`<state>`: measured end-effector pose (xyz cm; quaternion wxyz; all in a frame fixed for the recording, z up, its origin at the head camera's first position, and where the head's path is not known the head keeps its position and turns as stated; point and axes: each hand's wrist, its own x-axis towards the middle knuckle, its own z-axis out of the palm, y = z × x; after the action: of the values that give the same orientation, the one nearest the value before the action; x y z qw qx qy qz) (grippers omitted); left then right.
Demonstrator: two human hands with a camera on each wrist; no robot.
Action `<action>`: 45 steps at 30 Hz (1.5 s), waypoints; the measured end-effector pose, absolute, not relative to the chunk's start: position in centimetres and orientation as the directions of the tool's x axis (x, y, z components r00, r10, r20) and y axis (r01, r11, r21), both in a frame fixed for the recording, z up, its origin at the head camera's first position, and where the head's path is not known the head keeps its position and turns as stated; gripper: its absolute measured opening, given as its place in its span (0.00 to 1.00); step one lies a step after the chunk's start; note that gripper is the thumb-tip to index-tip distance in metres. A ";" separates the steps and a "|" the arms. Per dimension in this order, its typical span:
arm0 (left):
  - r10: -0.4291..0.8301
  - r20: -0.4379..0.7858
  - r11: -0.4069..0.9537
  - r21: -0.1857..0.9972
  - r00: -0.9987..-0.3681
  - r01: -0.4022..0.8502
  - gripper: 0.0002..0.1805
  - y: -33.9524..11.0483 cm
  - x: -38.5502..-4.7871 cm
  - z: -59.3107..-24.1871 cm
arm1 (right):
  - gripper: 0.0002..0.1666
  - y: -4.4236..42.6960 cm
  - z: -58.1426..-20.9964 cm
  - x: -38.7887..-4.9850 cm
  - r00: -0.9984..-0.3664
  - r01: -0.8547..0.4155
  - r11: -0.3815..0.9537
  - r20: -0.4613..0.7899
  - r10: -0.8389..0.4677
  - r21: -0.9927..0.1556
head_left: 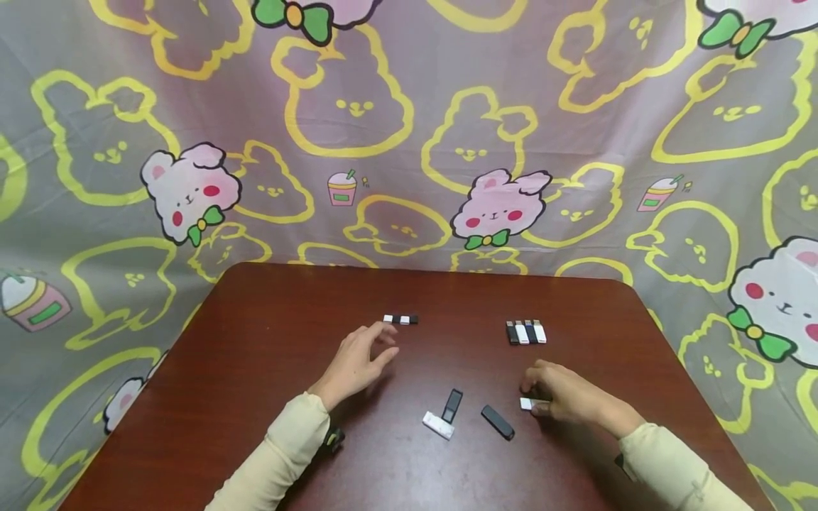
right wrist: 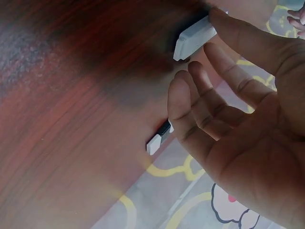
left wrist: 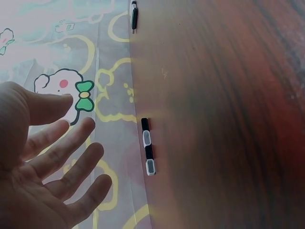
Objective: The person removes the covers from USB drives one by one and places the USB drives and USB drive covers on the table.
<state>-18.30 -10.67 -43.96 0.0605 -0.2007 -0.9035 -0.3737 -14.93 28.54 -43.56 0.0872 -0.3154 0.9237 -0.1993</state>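
My right hand [head_left: 565, 394] hovers low over the table with its fingers bent and spread around a white USB stick [head_left: 526, 404]. Its thumb overlaps one end of that stick in the right wrist view; the fingertips [right wrist: 180, 90] look apart from it. Left of it lie a black USB stick [head_left: 497, 422], a second dark one [head_left: 452, 406] and a white one [head_left: 438, 424], the last two nearly touching. Loosely bent and holding nothing, my left hand [head_left: 354, 362] is just in front of a short row of black and white sticks [head_left: 400, 319].
Farther back on the right, several black and white USB sticks [head_left: 527, 333] stand side by side, connectors pointing away. The brown wooden table [head_left: 287, 319] ends at a patterned cloth [head_left: 383, 142] hung behind it. A small dark object [head_left: 334, 438] shows at my left wrist.
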 end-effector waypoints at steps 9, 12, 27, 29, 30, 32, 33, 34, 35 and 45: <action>0.315 0.258 0.638 0.655 -0.913 0.405 0.14 -10.6 -18.3 -44.0 | 0.10 28.6 -43.6 -14.7 -0.813 -0.508 0.752 -0.054 -0.579 -0.420; 0.316 0.254 0.636 0.658 -0.914 0.402 0.13 -10.6 -18.2 -44.1 | 0.09 28.4 -43.6 -14.6 -0.817 -0.510 0.756 -0.044 -0.575 -0.411; 0.313 0.247 0.634 0.665 -0.917 0.395 0.12 -10.5 -17.8 -44.1 | 0.08 27.6 -43.8 -14.9 -0.822 -0.545 0.715 0.111 -0.559 -0.438; 0.317 0.253 0.637 0.657 -0.914 0.402 0.12 -10.4 -17.9 -43.9 | 0.08 27.5 -43.6 -15.1 -0.822 -0.555 0.707 0.158 -0.548 -0.438; 0.319 0.257 0.637 0.654 -0.912 0.407 0.12 -10.3 -18.1 -43.8 | 0.09 27.4 -43.5 -15.3 -0.821 -0.562 0.704 0.188 -0.539 -0.435; 0.322 0.268 0.635 0.651 -0.908 0.417 0.12 -10.1 -18.3 -43.6 | 0.10 27.2 -43.1 -15.6 -0.816 -0.576 0.697 0.242 -0.526 -0.426; 0.324 0.270 0.633 0.651 -0.907 0.419 0.12 -10.0 -18.4 -43.5 | 0.10 27.1 -42.9 -15.8 -0.812 -0.582 0.694 0.258 -0.523 -0.423; 0.325 0.272 0.628 0.654 -0.906 0.422 0.12 -9.9 -18.5 -43.4 | 0.11 27.0 -42.7 -15.9 -0.808 -0.589 0.690 0.272 -0.523 -0.420; 0.327 0.274 0.624 0.657 -0.905 0.424 0.12 -9.8 -18.6 -43.3 | 0.11 26.9 -42.4 -16.1 -0.807 -0.589 0.691 0.278 -0.520 -0.419; 0.361 0.292 0.585 0.668 -0.885 0.459 0.11 -8.8 -19.0 -42.9 | 0.13 25.2 -40.9 -16.5 -0.814 -0.581 0.700 0.300 -0.497 -0.415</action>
<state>-18.97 -8.82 -42.87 0.0626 -0.2310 -0.8881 -0.3923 -16.46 25.19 -40.92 -0.0829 -0.2933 0.9183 -0.2525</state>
